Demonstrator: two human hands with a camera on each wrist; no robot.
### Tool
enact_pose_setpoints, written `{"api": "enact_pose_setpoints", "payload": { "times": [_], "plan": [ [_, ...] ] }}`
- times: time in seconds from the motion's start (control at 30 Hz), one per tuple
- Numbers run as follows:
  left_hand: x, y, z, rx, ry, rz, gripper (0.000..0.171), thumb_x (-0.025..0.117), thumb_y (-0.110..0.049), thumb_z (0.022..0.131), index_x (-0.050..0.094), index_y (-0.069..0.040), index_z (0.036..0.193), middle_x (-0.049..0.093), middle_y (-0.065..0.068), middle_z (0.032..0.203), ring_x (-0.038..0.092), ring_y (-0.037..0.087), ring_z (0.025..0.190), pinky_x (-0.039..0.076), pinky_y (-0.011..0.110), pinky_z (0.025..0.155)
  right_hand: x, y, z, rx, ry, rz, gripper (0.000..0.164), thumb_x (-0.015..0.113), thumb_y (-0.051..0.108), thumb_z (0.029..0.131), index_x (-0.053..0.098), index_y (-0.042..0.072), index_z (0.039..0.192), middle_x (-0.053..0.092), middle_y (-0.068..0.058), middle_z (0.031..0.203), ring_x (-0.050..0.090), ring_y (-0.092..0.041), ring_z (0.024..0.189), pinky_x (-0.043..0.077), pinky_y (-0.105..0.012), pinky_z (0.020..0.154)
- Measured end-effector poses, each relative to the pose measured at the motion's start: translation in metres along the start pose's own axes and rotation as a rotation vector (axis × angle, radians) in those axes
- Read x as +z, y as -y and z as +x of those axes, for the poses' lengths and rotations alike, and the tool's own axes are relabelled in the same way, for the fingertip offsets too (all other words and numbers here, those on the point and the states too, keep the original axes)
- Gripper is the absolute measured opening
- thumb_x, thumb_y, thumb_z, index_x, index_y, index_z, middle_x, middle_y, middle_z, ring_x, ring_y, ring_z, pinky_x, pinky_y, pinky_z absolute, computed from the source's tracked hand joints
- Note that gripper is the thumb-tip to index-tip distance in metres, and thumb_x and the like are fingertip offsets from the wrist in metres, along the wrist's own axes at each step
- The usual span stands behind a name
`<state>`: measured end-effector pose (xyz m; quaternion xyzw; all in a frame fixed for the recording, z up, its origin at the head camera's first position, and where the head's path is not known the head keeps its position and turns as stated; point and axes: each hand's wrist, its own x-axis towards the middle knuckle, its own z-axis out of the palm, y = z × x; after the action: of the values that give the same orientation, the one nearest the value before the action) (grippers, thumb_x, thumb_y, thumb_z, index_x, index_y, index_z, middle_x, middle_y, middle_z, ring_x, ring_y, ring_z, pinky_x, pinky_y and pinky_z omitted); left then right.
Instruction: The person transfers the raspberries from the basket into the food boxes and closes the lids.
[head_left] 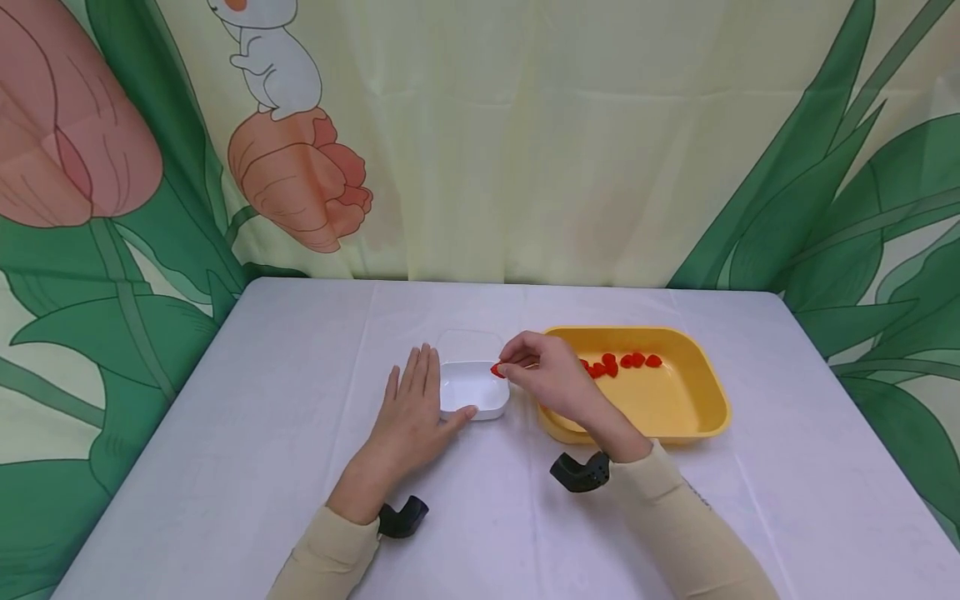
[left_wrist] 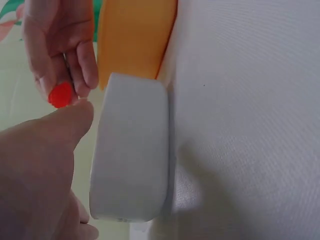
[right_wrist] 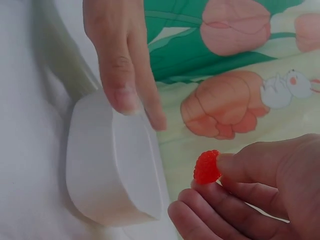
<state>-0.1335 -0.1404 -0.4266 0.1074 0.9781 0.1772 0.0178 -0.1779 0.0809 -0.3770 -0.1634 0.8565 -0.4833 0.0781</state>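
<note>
A small white box stands on the table with its inside facing up, and a see-through lid appears to be folded back behind it. My left hand lies along the box's left side with fingers straight, the thumb at the front rim. Between thumb and fingertips, my right hand pinches a red raspberry above the box's right back corner. In the right wrist view the raspberry is apart from the box wall. No raspberry shows inside the box in the head view.
To the right sits a yellow tray with several more raspberries near its back wall; the right forearm crosses its left front part. A white cloth covers the table. Behind hangs a printed curtain.
</note>
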Motion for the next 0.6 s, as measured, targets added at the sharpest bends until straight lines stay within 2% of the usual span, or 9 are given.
{"api": "enact_pose_setpoints", "payload": {
  "times": [0.13, 0.27, 0.47, 0.6],
  "plan": [
    [0.002, 0.001, 0.001, -0.008, -0.015, 0.019, 0.102, 0.046, -0.066, 0.094, 0.005, 0.004, 0.157, 0.004, 0.019, 0.167, 0.0, 0.032, 0.156, 0.002, 0.056, 0.125, 0.008, 0.001, 0.003, -0.021, 0.005, 0.001, 0.007, 0.069, 0.012, 0.091, 0.068, 0.01, 0.098, 0.074, -0.002, 0.093, 0.067, -0.017, 0.088, 0.059, -0.03, 0.082],
    [0.005, 0.001, 0.002, -0.017, 0.003, 0.018, 0.103, 0.042, -0.069, 0.095, 0.004, 0.004, 0.157, 0.002, 0.02, 0.166, -0.003, 0.032, 0.156, 0.0, 0.056, 0.124, 0.015, 0.002, 0.006, -0.035, 0.011, -0.014, 0.007, 0.069, 0.011, 0.091, 0.068, 0.008, 0.097, 0.073, -0.003, 0.093, 0.067, -0.017, 0.088, 0.059, -0.03, 0.082],
    [0.007, -0.001, 0.002, -0.024, -0.004, 0.021, 0.102, 0.041, -0.069, 0.095, 0.006, 0.004, 0.157, 0.002, 0.021, 0.166, -0.002, 0.032, 0.156, 0.002, 0.056, 0.124, 0.023, 0.003, 0.01, -0.01, -0.002, -0.049, 0.006, 0.068, 0.01, 0.09, 0.069, 0.008, 0.095, 0.072, -0.003, 0.09, 0.067, -0.016, 0.086, 0.058, -0.029, 0.08],
    [0.008, -0.001, 0.002, -0.025, -0.019, 0.027, 0.102, 0.043, -0.068, 0.095, 0.009, 0.005, 0.156, 0.004, 0.021, 0.166, 0.0, 0.032, 0.156, 0.004, 0.056, 0.124, 0.031, 0.005, 0.013, -0.009, -0.024, -0.115, 0.004, 0.07, 0.011, 0.089, 0.069, 0.008, 0.092, 0.073, -0.002, 0.087, 0.067, -0.014, 0.082, 0.058, -0.027, 0.077]
  ]
}}
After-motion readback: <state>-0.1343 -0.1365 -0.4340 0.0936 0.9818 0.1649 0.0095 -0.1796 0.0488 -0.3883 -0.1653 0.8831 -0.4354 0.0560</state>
